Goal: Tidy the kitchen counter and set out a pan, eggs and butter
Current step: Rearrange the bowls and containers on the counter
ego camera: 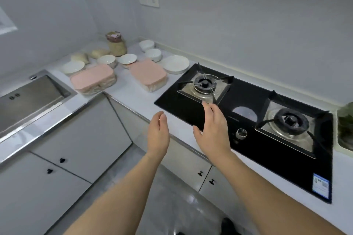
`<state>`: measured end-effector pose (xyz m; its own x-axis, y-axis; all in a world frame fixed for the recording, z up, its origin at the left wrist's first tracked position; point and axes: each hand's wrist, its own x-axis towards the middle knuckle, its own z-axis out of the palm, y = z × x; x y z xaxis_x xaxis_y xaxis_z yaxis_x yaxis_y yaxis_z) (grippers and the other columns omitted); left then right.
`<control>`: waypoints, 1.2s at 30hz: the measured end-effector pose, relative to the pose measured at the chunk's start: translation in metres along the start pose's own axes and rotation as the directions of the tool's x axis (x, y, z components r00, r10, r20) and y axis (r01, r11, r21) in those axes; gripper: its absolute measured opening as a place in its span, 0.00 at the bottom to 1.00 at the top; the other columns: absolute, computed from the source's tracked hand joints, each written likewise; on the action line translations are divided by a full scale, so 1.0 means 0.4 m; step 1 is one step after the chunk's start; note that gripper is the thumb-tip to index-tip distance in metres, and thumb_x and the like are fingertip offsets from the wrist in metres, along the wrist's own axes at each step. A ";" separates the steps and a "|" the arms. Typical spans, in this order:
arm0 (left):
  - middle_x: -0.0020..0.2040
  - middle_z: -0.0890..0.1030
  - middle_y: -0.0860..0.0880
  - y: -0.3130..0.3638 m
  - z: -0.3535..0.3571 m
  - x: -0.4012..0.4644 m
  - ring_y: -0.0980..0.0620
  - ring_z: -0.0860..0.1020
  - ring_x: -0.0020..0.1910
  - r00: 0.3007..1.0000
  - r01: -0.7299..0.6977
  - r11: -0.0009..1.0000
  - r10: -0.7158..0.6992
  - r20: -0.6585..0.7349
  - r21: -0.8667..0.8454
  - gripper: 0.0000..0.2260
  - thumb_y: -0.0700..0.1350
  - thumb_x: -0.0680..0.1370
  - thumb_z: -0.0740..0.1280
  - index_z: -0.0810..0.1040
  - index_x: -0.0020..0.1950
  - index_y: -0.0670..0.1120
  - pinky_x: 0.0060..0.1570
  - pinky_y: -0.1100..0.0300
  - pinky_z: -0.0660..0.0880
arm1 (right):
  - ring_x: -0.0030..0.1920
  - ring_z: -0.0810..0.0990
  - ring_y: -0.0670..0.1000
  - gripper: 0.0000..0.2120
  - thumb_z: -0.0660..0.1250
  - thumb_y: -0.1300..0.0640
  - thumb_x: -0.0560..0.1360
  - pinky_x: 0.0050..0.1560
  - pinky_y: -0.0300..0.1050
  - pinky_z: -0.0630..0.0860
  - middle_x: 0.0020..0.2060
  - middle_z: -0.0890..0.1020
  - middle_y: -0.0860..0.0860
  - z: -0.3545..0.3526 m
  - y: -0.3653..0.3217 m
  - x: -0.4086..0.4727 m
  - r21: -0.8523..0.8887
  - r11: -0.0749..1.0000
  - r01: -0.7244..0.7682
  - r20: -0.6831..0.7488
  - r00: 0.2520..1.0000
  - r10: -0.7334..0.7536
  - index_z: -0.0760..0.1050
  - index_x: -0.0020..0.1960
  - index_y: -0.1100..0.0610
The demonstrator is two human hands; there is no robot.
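At the bottom edge a dark shape on the floor is cut off and cannot be identified. Both forearms are extended forward over the gap before the counter. The left hand is held edge-on, palm turned inward, fingers straight and close together, nothing held. The right hand is raised over the front edge of the black gas hob, fingers straight and slightly spread, thumb out, nothing held; whether it touches the glass cannot be told. At the right edge a container of greens is cropped by the frame. No pan, eggs or butter can be made out on the counter. Further back, two pink-lidded boxes are seen beside each other, their contents blurred. Behind them white bowls and plates are grouped, with a jar in the corner. The sink is partly cut off at left.
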<state>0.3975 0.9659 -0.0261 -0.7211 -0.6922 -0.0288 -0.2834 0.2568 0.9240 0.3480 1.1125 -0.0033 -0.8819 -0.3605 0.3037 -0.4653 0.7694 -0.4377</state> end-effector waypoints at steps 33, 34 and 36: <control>0.65 0.75 0.52 -0.173 -0.608 0.822 0.54 0.72 0.62 0.952 0.072 0.997 -0.078 -0.296 -0.033 0.17 0.49 0.83 0.55 0.71 0.70 0.48 0.60 0.60 0.67 | 0.65 0.68 0.59 0.33 0.71 0.54 0.72 0.67 0.52 0.66 0.67 0.68 0.58 0.613 -0.684 0.645 0.158 0.935 0.317 0.151 0.928 -0.340 0.61 0.73 0.59; 0.65 0.75 0.52 -0.173 -0.611 0.838 0.54 0.72 0.62 0.953 0.079 0.996 -0.086 -0.291 -0.038 0.17 0.49 0.83 0.55 0.71 0.70 0.48 0.60 0.60 0.67 | 0.65 0.68 0.59 0.34 0.71 0.54 0.72 0.67 0.52 0.66 0.67 0.67 0.58 0.616 -0.690 0.662 0.150 0.935 0.322 0.150 0.927 -0.344 0.61 0.73 0.59; 0.64 0.76 0.51 -0.181 -0.611 0.872 0.53 0.72 0.62 0.951 0.094 0.994 -0.104 -0.291 -0.047 0.16 0.49 0.83 0.55 0.72 0.69 0.48 0.59 0.60 0.67 | 0.64 0.69 0.59 0.33 0.70 0.55 0.71 0.66 0.51 0.66 0.66 0.67 0.58 0.624 -0.696 0.692 0.133 0.933 0.333 0.139 0.926 -0.350 0.62 0.73 0.59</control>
<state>0.3212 0.5410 -0.0099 -0.4727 -0.8811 -0.0125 -0.3202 0.1585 0.9340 0.2146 0.6668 -0.0086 -0.6644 -0.6769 0.3168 -0.7381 0.5278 -0.4203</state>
